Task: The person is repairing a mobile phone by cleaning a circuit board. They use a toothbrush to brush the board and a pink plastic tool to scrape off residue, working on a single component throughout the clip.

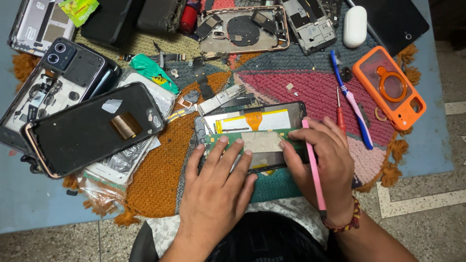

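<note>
pressing opened phone (pixel 252 136): left hand (pixel 218 184) flat, right hand (pixel 323 165) grip holding pink tool (pixel 314 170).

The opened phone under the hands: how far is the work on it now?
Done: the opened phone has its back off, with the yellow part and orange ribbon showing. In hand: the left hand presses the green board; the right hand holds a pink tool. Left: the board still sits in the phone.

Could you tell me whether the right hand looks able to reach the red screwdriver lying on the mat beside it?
Probably yes. The red screwdriver lies uncovered just beyond the right hand, with nothing between them, but that hand already holds a pink pry tool, which may hamper picking it up.
</note>
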